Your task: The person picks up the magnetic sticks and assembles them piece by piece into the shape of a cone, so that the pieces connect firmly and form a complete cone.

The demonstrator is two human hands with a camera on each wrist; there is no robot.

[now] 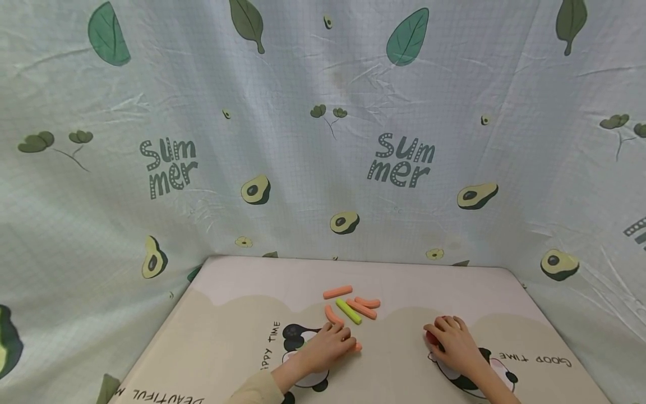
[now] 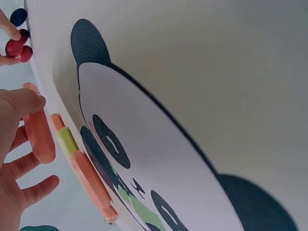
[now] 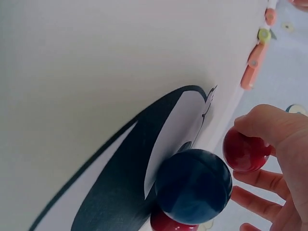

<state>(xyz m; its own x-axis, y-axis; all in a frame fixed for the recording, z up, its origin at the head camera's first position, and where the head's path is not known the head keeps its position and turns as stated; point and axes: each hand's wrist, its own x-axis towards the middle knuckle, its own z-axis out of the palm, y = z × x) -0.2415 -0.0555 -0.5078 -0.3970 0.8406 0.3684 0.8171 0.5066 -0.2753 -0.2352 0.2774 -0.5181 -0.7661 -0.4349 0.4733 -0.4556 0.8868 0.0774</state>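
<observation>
My left hand (image 1: 325, 349) pinches a ridged orange stick (image 2: 41, 137) between thumb and fingers, low over the table. Just beyond that hand in the head view lie a yellow-green stick (image 1: 349, 311) and several more orange sticks (image 1: 337, 292), some straight and some curved. Farther right, my right hand (image 1: 458, 345) holds a shiny red ball (image 3: 245, 151) between thumb and fingers. In the right wrist view a dark blue ball (image 3: 193, 185) sits close to that hand, partly covering another red ball (image 3: 171, 223). The head view mostly hides these balls behind the right hand.
The table (image 1: 227, 286) wears a pale cover printed with pandas and lettering. A curtain (image 1: 303, 157) with avocados and leaves hangs behind it and along both sides. The table's far edge runs beyond the sticks.
</observation>
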